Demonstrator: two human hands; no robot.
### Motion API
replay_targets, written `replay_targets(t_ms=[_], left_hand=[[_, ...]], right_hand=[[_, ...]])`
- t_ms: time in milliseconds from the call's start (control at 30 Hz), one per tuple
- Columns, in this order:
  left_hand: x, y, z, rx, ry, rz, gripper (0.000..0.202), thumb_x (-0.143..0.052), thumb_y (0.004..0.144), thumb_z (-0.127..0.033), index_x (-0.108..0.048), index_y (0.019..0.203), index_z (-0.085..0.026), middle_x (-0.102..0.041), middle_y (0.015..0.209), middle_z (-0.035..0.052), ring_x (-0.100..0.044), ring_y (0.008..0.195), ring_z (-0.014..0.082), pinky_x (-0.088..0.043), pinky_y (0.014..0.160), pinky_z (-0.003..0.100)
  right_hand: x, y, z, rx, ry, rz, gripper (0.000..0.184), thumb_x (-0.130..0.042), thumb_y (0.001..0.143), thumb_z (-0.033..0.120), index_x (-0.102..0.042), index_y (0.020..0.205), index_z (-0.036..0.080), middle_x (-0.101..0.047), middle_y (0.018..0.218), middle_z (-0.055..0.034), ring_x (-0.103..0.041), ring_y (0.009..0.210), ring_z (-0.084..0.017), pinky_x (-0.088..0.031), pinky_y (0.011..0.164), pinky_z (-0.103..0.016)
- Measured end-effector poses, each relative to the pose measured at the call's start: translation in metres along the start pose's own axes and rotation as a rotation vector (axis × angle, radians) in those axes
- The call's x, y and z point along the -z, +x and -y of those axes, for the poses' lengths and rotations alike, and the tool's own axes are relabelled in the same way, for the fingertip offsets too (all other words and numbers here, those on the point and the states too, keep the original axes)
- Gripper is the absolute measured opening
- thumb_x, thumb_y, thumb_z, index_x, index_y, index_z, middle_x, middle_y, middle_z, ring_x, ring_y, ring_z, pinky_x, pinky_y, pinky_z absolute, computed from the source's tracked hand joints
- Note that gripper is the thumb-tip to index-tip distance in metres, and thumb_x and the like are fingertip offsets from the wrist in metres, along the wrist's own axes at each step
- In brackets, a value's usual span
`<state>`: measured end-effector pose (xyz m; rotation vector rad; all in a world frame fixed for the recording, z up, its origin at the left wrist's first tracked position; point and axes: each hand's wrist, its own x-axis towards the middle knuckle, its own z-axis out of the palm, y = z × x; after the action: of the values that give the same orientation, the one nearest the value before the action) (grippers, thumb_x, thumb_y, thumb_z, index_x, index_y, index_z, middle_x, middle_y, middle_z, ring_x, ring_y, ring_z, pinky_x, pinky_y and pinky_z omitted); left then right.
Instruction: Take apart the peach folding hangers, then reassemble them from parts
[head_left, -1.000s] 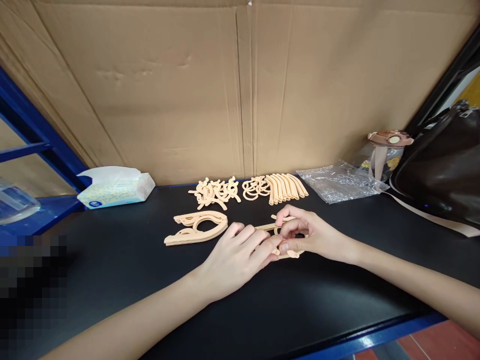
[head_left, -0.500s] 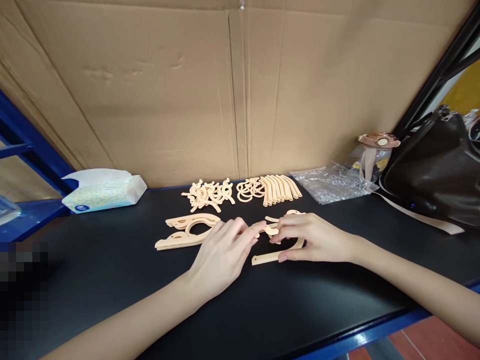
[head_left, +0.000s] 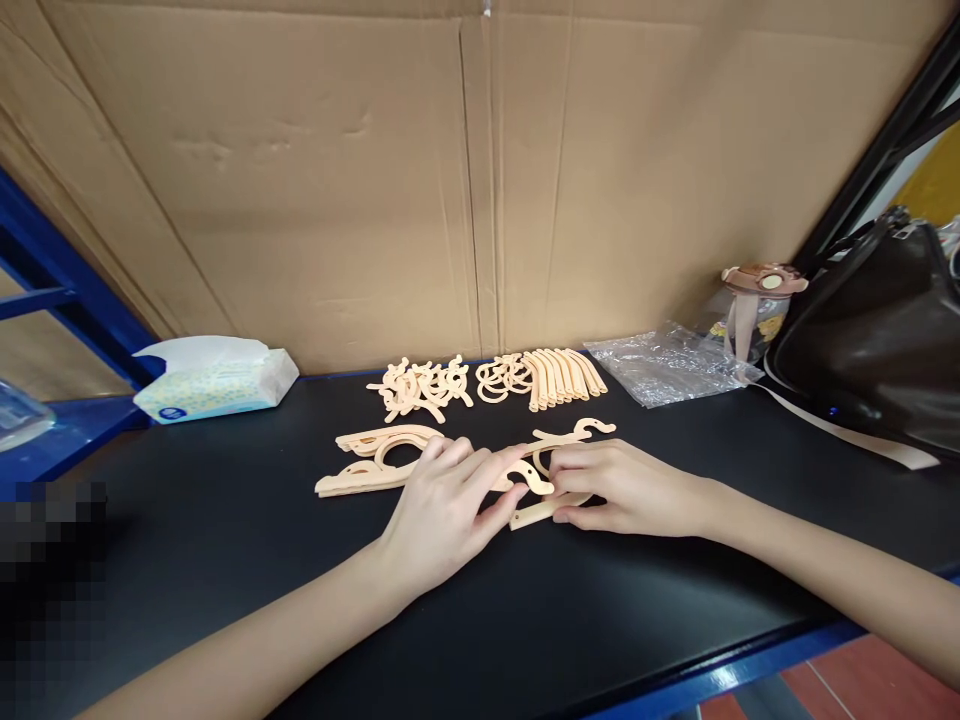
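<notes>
Both hands meet over a peach plastic hanger piece (head_left: 570,435) lying on the black tabletop (head_left: 525,620). My left hand (head_left: 442,505) pinches the piece's rounded end between thumb and fingers. My right hand (head_left: 619,490) presses down on its curved arm, thumb at the lower bar. Just left of my left hand lies a stack of assembled peach hangers (head_left: 375,462). Behind, a pile of small peach hook parts (head_left: 420,385) and a row of curved peach arms (head_left: 547,375) sit near the cardboard wall.
A tissue pack (head_left: 214,378) lies at the back left by a blue rack frame (head_left: 60,300). A crumpled clear plastic bag (head_left: 667,365), a lidded cup (head_left: 757,300) and a dark bag (head_left: 877,340) stand at the right. Cardboard (head_left: 450,180) closes the back.
The hanger piece has been turned so its hook end now points right and back. My left hand's fingers have closed on its near end, and my right hand has flattened onto it.
</notes>
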<state>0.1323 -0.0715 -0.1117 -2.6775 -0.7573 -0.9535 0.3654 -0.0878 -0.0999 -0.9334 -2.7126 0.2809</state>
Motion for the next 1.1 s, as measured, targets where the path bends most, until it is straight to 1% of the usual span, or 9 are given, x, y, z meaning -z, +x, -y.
replay_targets(t_ms=[100, 167, 233, 467, 633, 800, 867, 967, 1100], left_hand=[[-0.0006, 0.0008, -0.0006, 0.010, -0.021, 0.010, 0.021, -0.049, 0.092, -0.024, -0.059, 0.109, -0.016, -0.064, 0.074, -0.0013, -0.048, 0.068, 0.0147, -0.030, 0.067, 0.031], [-0.0010, 0.0010, -0.0005, 0.004, -0.020, 0.017, 0.016, -0.048, 0.091, -0.022, -0.059, 0.100, -0.015, -0.065, 0.078, -0.0003, -0.048, 0.068, 0.0153, -0.030, 0.067, 0.032], [-0.0010, 0.0009, -0.0004, -0.006, -0.011, 0.031, 0.014, -0.047, 0.091, -0.022, -0.058, 0.096, -0.015, -0.064, 0.079, 0.0006, -0.048, 0.069, 0.0162, -0.030, 0.066, 0.032], [0.0008, 0.0002, -0.0018, -0.063, -0.038, 0.083, 0.016, -0.041, 0.094, -0.019, -0.054, 0.102, -0.014, -0.063, 0.088, 0.0033, -0.050, 0.070, 0.0165, -0.034, 0.064, 0.031], [0.0004, -0.0010, 0.0000, -0.042, -0.077, 0.123, 0.021, -0.035, 0.097, -0.018, -0.056, 0.098, -0.017, -0.062, 0.084, 0.0010, -0.054, 0.069, 0.0149, -0.038, 0.060, 0.027], [-0.0020, -0.0036, 0.0010, -0.019, -0.097, 0.098, 0.018, -0.037, 0.097, -0.017, -0.052, 0.105, -0.016, -0.065, 0.091, 0.0012, -0.059, 0.074, 0.0125, -0.042, 0.063, 0.024], [-0.0032, -0.0042, 0.0014, -0.020, -0.087, 0.095, 0.016, -0.038, 0.096, -0.015, -0.051, 0.104, -0.017, -0.065, 0.089, 0.0000, -0.059, 0.071, 0.0119, -0.041, 0.061, 0.024], [-0.0043, -0.0037, 0.0019, -0.031, -0.034, 0.095, 0.016, -0.036, 0.096, -0.015, -0.052, 0.096, -0.017, -0.065, 0.081, -0.0012, -0.056, 0.066, 0.0129, -0.038, 0.057, 0.024], [-0.0035, -0.0028, 0.0011, -0.014, 0.022, 0.103, 0.023, -0.031, 0.097, -0.017, -0.051, 0.086, -0.017, -0.058, 0.066, -0.0018, -0.052, 0.056, 0.0130, -0.033, 0.050, 0.025]], right_hand=[[-0.0008, 0.0012, 0.0025, -0.010, -0.024, 0.003, 0.015, -0.050, 0.089, 0.021, -0.057, 0.077, 0.018, -0.053, 0.080, 0.0000, -0.051, 0.073, -0.011, -0.039, 0.063, -0.022], [-0.0018, 0.0011, 0.0039, -0.015, -0.040, -0.001, 0.015, -0.049, 0.089, 0.020, -0.055, 0.076, 0.018, -0.053, 0.081, -0.0001, -0.050, 0.073, -0.011, -0.039, 0.063, -0.022], [-0.0025, 0.0004, 0.0051, -0.015, -0.053, -0.008, 0.013, -0.049, 0.089, 0.020, -0.055, 0.077, 0.018, -0.053, 0.081, -0.0002, -0.049, 0.073, -0.011, -0.039, 0.063, -0.021], [-0.0027, -0.0009, 0.0051, 0.003, -0.087, -0.063, 0.013, -0.045, 0.091, 0.021, -0.056, 0.084, 0.019, -0.051, 0.084, -0.0007, -0.049, 0.072, -0.011, -0.038, 0.061, -0.021], [-0.0033, -0.0017, 0.0036, -0.010, -0.085, -0.067, 0.011, -0.046, 0.092, 0.023, -0.055, 0.087, 0.019, -0.050, 0.086, -0.0009, -0.050, 0.073, -0.011, -0.040, 0.061, -0.021], [-0.0027, -0.0016, 0.0028, -0.015, -0.074, -0.075, 0.011, -0.045, 0.092, 0.023, -0.056, 0.090, 0.020, -0.052, 0.089, -0.0010, -0.051, 0.076, -0.011, -0.042, 0.066, -0.022], [-0.0019, -0.0014, 0.0025, -0.019, -0.075, -0.081, 0.013, -0.044, 0.093, 0.023, -0.056, 0.094, 0.020, -0.053, 0.090, -0.0013, -0.052, 0.076, -0.011, -0.043, 0.067, -0.022], [-0.0009, -0.0013, 0.0021, -0.025, -0.079, -0.090, 0.016, -0.042, 0.093, 0.023, -0.057, 0.097, 0.020, -0.055, 0.089, -0.0015, -0.052, 0.076, -0.011, -0.043, 0.068, -0.023], [-0.0006, -0.0009, 0.0018, -0.050, -0.087, -0.113, 0.017, -0.041, 0.094, 0.024, -0.057, 0.095, 0.019, -0.057, 0.084, -0.0017, -0.053, 0.073, -0.012, -0.043, 0.068, -0.025]])
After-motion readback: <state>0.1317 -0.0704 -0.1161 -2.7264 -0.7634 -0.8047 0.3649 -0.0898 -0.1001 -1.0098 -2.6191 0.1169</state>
